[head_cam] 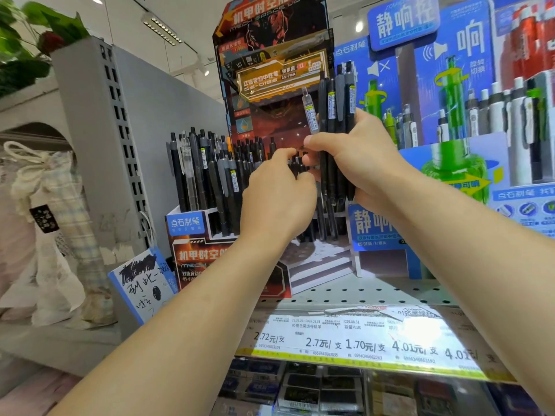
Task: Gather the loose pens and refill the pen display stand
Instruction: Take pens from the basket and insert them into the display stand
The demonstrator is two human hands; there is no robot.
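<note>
Black pens (207, 172) are standing upright in the left compartments of the orange-and-black pen display stand (270, 121) on a shelf (375, 291). The left hand (277, 190) is reaching among them, its grip unclear. The right hand (357, 163) is grasping a bundle of black pens (338, 115) upright before the stand.

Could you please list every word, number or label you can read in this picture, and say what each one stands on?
"机甲时空" on the orange pen display stand.
"点石制笔" on the small blue tag on that stand.
"静响控" on the blue sign at upper right.
"2.72元/支", "1.70元/支", "4.01元/支" on the shelf price strip.
Barcode stickers on the pens in the right hand: too small to read.
Scribbles on the test pad: illegible.
</note>
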